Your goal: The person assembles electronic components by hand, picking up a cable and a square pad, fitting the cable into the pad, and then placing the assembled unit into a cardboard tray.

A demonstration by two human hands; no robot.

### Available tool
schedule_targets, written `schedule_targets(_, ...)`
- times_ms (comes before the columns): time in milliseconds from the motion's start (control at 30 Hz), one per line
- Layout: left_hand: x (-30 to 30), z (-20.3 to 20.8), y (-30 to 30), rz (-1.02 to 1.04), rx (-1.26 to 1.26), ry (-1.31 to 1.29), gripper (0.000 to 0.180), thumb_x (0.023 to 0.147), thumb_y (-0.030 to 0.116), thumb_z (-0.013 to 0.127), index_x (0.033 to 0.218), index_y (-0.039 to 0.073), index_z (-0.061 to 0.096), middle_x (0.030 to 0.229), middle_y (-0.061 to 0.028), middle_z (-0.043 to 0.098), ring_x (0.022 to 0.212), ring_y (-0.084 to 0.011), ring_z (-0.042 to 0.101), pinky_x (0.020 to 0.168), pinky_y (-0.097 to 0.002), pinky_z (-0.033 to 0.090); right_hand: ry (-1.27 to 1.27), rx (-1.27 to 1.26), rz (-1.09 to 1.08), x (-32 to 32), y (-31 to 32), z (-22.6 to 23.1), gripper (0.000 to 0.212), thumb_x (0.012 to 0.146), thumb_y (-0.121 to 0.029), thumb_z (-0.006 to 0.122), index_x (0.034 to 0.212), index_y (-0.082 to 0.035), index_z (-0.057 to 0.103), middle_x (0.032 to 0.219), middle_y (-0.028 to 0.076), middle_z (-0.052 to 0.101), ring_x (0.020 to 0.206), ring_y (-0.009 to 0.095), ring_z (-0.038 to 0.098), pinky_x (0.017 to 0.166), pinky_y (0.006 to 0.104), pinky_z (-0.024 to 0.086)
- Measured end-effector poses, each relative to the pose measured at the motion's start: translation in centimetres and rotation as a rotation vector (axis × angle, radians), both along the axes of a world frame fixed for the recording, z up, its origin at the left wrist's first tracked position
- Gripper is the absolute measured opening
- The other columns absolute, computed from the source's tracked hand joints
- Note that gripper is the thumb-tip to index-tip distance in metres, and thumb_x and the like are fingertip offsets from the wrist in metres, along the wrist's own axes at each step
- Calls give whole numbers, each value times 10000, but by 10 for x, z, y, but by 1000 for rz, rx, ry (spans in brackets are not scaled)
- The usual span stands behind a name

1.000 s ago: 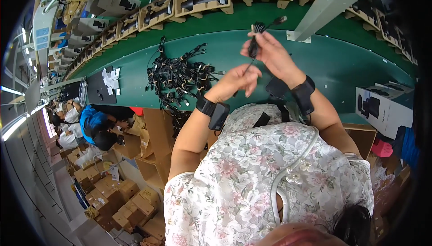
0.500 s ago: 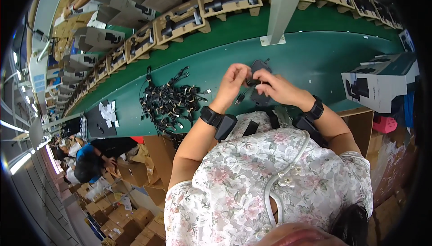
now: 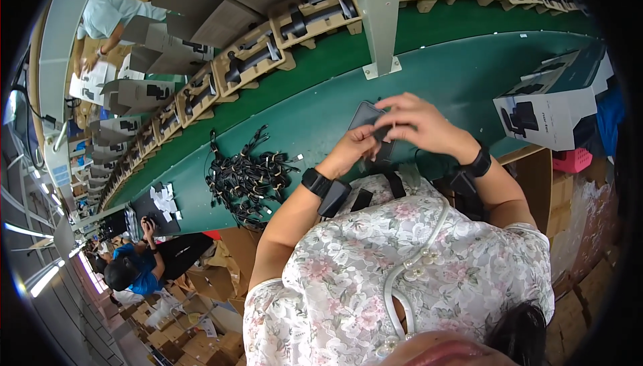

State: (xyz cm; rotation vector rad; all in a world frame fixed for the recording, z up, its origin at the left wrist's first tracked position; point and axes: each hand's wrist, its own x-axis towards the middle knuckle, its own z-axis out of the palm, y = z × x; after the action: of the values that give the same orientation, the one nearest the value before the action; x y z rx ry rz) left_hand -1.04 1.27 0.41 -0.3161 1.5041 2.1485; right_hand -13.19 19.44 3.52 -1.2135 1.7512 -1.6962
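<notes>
My left hand (image 3: 349, 153) is closed in a pinch over the green bench, close to my body. Whatever its fingertips hold is too small to make out. Just beside it on the right, my right hand (image 3: 429, 126) has its fingers stretched out and apart, their tips close to the left fingertips. Under and behind both hands lies a dark flat phone-like slab (image 3: 364, 115), partly covered by them. Left of my hands, a heap of bundled black cables (image 3: 244, 182) rests on the bench, with light connectors showing.
Beyond the green bench (image 3: 462, 75), cardboard trays (image 3: 249, 64) with black devices line a conveyor. A metal post (image 3: 376, 18) rises from the bench. A printed box (image 3: 536, 121) stands at right. White paper slips (image 3: 164, 200) lie far left, near a co-worker in blue (image 3: 137, 269).
My right hand has opened its fingers and shifted slightly; my left hand has moved lower and nearer my body. More of the dark slab shows. The co-worker in blue has straightened and raised a hand.
</notes>
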Motion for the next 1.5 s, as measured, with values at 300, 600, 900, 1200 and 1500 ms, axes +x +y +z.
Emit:
schedule_targets(300,-1,18,6,196,-141,128,272,898,146,498,1143,28,484,916,-58,573,718,-104,558,656,-229,463,672,433,-132,-32,35,-6,249,792,-172,588,1015,-60,569,896,132,614,783,340,577,652,382,453)
schedule_targets(600,48,-48,-25,349,-400,-50,276,877,128,529,1141,60,486,940,-67,566,786,-129,567,677,-236,470,819,610,-759,-167,-28,42,284,840,-277,539,1032,-71,579,886,163,618,789,349,586,655,401,473)
schedule_targets(900,62,-65,-21,540,-996,234,357,797,156,620,1120,70,497,989,-93,547,881,-202,552,758,-311,461,1084,578,-692,-250,-101,49,299,832,-322,533,985,-70,583,867,187,612,799,360,580,688,444,470)
schedule_targets(1200,19,-40,28,113,-1631,372,709,644,368,713,1190,29,414,1146,-108,458,1070,-248,438,850,-369,409,1191,990,-568,-303,-102,15,303,852,-313,478,968,-55,585,885,184,614,845,370,578,704,444,469)
schedule_targets(1500,-6,-42,42,-11,-1631,172,715,622,426,708,1116,-2,421,1057,-124,472,978,-247,495,766,-347,458,1082,764,-743,-326,-91,-20,276,802,-231,519,933,3,584,887,225,599,832,402,562,715,457,450)
